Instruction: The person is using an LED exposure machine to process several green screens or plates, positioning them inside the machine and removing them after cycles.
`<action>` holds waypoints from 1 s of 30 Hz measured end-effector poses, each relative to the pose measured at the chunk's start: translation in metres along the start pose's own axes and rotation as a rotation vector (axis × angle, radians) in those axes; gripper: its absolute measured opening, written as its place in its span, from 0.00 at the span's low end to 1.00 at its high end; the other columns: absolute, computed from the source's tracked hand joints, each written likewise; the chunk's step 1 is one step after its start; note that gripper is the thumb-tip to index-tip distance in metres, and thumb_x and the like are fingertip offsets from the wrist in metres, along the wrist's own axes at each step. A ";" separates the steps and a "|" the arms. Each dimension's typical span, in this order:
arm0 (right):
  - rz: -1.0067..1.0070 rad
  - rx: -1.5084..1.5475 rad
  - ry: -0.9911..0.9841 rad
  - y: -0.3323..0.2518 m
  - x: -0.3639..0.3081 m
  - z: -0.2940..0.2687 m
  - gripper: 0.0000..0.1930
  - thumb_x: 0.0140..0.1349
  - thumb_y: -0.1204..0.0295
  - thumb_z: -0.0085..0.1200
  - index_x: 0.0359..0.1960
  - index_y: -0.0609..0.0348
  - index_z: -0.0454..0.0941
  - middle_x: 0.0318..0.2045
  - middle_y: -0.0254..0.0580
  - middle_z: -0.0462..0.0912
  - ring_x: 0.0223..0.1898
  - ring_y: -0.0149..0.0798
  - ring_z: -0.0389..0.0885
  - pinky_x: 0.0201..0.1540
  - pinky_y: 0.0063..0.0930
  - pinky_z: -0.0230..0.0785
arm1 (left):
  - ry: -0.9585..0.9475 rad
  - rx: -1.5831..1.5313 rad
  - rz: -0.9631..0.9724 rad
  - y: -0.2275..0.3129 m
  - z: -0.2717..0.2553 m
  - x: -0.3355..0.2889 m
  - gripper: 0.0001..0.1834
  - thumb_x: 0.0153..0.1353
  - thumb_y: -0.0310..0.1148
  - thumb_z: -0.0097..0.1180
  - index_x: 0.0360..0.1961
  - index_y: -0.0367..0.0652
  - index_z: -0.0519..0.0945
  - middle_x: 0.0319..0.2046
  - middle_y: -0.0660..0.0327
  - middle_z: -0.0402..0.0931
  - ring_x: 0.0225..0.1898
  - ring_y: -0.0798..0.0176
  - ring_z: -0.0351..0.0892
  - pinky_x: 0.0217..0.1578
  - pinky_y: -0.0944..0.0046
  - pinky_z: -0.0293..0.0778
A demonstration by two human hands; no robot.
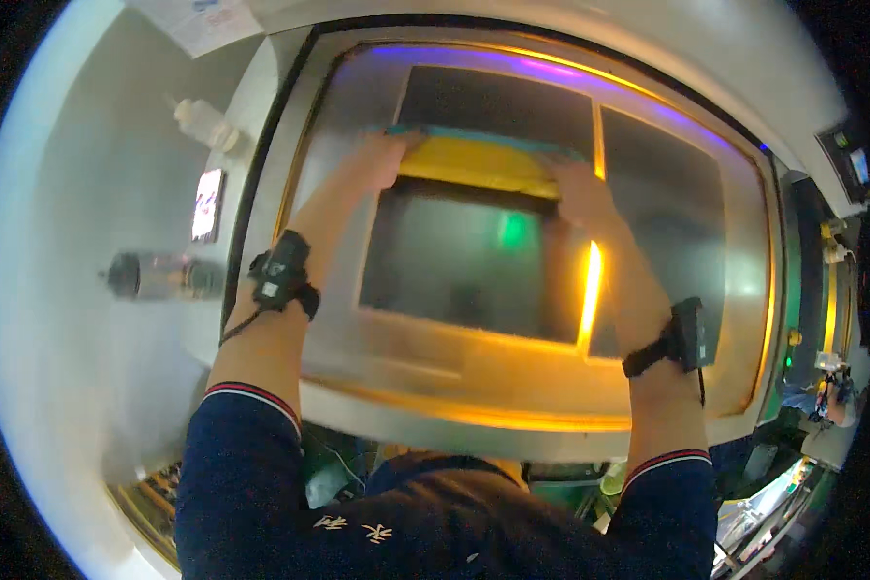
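Note:
A yellow panel (478, 166) with a teal far edge is tilted over the framed flat surface, blurred by motion. My left hand (392, 158) grips its left end, and my right hand (580, 191) has hold of the right end; the fingertips are partly hidden and smeared. Just nearer than the panel lies a dark glossy rectangle (454, 256) with a green light reflected in it. Another dark rectangle (662, 232) sits to the right, beyond a glowing strip. Each of my wrists wears a small black strapped device.
A raised metal frame (512, 422) with orange reflections surrounds the surface. On the left ledge are a white squeeze bottle (206, 124), a lit phone-like screen (206, 205) and a clear bottle (164, 276) lying down. A small display (851, 159) is at far right.

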State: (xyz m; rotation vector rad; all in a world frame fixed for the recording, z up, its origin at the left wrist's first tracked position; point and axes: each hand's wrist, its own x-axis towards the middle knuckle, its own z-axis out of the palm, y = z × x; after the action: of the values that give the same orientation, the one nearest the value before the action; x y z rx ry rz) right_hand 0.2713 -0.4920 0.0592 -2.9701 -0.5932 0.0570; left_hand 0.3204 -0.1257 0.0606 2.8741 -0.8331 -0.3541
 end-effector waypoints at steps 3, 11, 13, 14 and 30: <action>0.028 -0.172 0.046 0.029 0.105 0.009 0.43 0.47 0.86 0.50 0.70 0.43 0.61 0.68 0.48 0.65 0.67 0.52 0.64 0.68 0.44 0.61 | 0.163 0.221 -0.085 -0.054 -0.023 0.081 0.39 0.51 0.20 0.54 0.68 0.55 0.66 0.54 0.48 0.77 0.53 0.43 0.78 0.53 0.45 0.75; 0.170 0.015 -0.128 0.092 0.210 0.022 0.39 0.50 0.86 0.47 0.68 0.46 0.63 0.66 0.49 0.67 0.63 0.55 0.69 0.66 0.43 0.65 | 0.063 0.206 0.041 -0.126 -0.015 0.172 0.36 0.54 0.31 0.62 0.66 0.56 0.67 0.51 0.46 0.78 0.51 0.44 0.79 0.51 0.45 0.76; -0.055 -0.067 0.152 0.115 0.199 0.056 0.39 0.50 0.86 0.47 0.68 0.48 0.64 0.64 0.50 0.69 0.62 0.57 0.70 0.65 0.43 0.66 | 0.152 0.286 0.023 -0.104 -0.017 0.164 0.39 0.52 0.27 0.63 0.67 0.58 0.66 0.48 0.47 0.79 0.49 0.43 0.80 0.50 0.45 0.77; -0.181 -0.142 0.306 0.128 0.201 0.052 0.38 0.50 0.86 0.47 0.67 0.49 0.64 0.63 0.51 0.70 0.61 0.57 0.70 0.64 0.43 0.67 | 0.233 0.327 0.009 -0.100 -0.019 0.170 0.41 0.51 0.26 0.64 0.67 0.59 0.65 0.47 0.48 0.80 0.48 0.43 0.80 0.49 0.45 0.77; -0.122 0.018 -0.217 -0.026 -0.302 -0.011 0.32 0.60 0.68 0.49 0.69 0.53 0.62 0.66 0.59 0.65 0.65 0.63 0.65 0.68 0.61 0.54 | -0.258 0.190 0.012 0.225 0.048 -0.192 0.38 0.55 0.29 0.55 0.70 0.48 0.62 0.68 0.51 0.62 0.68 0.26 0.53 0.66 0.28 0.50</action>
State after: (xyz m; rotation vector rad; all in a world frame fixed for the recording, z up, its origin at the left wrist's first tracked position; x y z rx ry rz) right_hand -0.0171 -0.5859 0.0773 -2.9239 -0.7935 0.3760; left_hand 0.0356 -0.2132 0.0924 3.0389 -0.9723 -0.6923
